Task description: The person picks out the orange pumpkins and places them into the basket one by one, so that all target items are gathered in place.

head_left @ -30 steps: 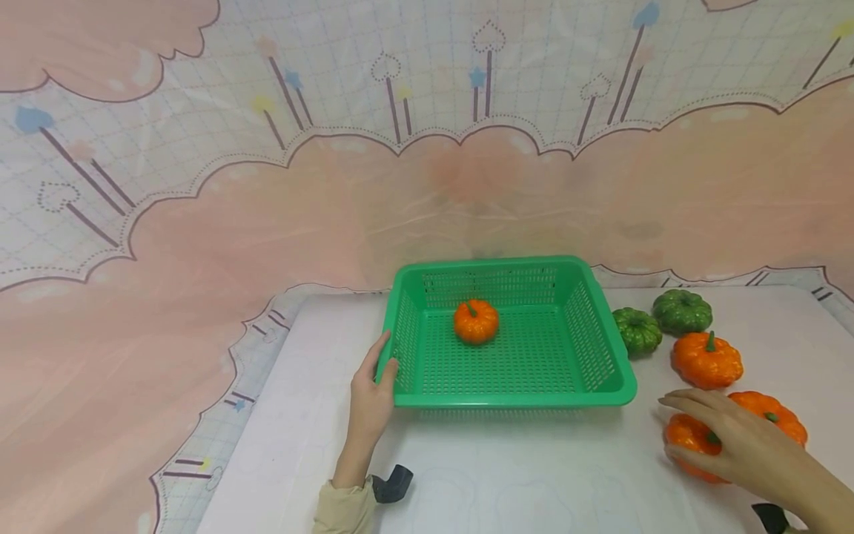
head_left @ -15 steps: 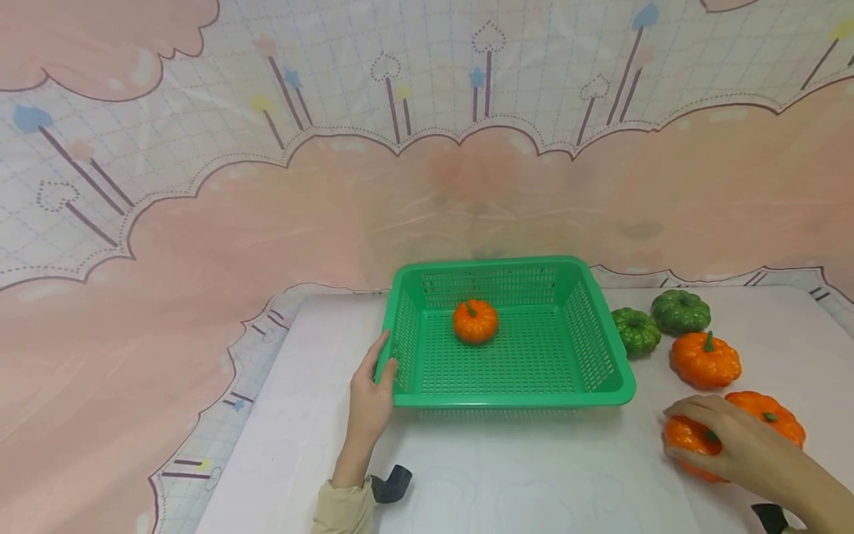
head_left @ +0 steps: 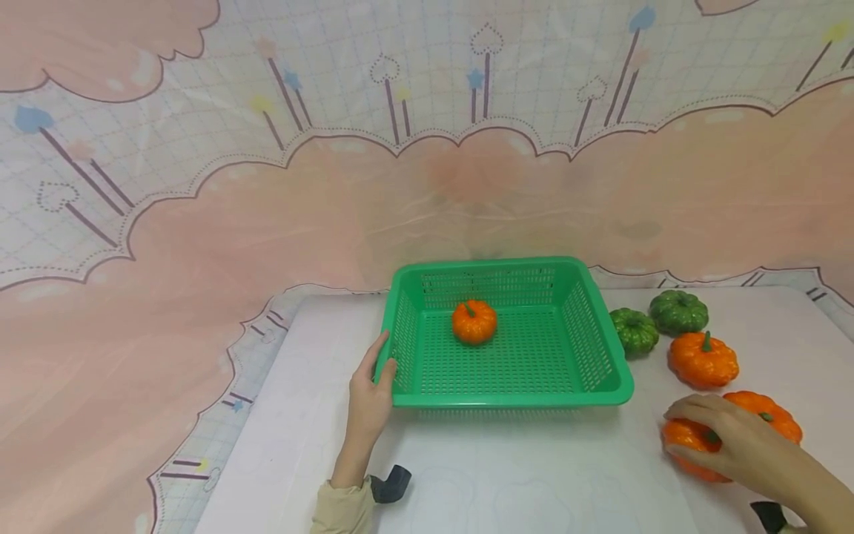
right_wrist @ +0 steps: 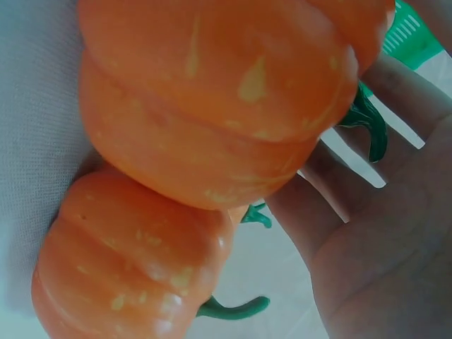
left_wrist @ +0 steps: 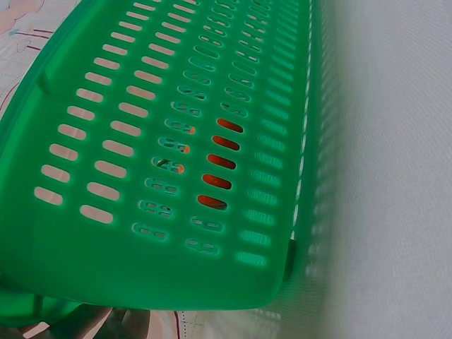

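Note:
My left hand (head_left: pixel 370 393) grips the left rim of a green slotted plastic basket (head_left: pixel 514 400), thumb on the inner side. The left wrist view shows the basket's side wall (left_wrist: pixel 162 268) close up, with fingertips (left_wrist: pixel 127 325) at its rim. Inside the basket sits a small orange pumpkin (head_left: pixel 474 324). At the right, my right hand (head_left: pixel 743 441) holds another orange pumpkin (head_left: pixel 683 439) from above, fingers over its far side and thumb on the near side. From the right wrist, that pumpkin (right_wrist: pixel 205 106) fills the upper view, its green stem facing the palm.
An orange pumpkin (head_left: pixel 770 417) lies right beside the held one, and a further orange pumpkin (head_left: pixel 703 362) sits behind them. Two green pumpkins (head_left: pixel 679 311) stand farther back, near the basket's right side. A printed cloth (head_left: pixel 300 215) hangs behind the white table (head_left: pixel 494 475).
The fingers of my right hand have come down and closed around the nearest pumpkin, which stays where it was. My left hand and the basket hold still.

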The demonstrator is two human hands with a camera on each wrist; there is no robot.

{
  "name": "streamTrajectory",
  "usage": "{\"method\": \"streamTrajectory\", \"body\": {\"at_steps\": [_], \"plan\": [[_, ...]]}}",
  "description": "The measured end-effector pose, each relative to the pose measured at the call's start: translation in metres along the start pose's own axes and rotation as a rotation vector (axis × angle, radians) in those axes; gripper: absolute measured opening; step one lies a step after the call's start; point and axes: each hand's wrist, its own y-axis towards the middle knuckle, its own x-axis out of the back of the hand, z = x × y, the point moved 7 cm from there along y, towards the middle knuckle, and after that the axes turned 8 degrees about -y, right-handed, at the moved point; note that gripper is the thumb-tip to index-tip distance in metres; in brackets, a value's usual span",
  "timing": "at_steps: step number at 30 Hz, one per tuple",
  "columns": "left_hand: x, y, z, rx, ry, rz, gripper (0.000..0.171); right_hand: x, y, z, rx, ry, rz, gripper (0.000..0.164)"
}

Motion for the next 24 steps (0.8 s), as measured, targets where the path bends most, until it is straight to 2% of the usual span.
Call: {"method": "streamTrajectory", "body": {"at_steps": [15,24], "plan": [[0.000,0.000,0.000,0.002,-0.017,0.007,0.047,0.014,0.001,0.006,0.034,-0.028,-0.069,0.040],[0.000,0.000,-0.001,-0.005,-0.004,0.005,0.047,0.023,0.007,0.012,0.046,-0.016,-0.071,0.043]]}}
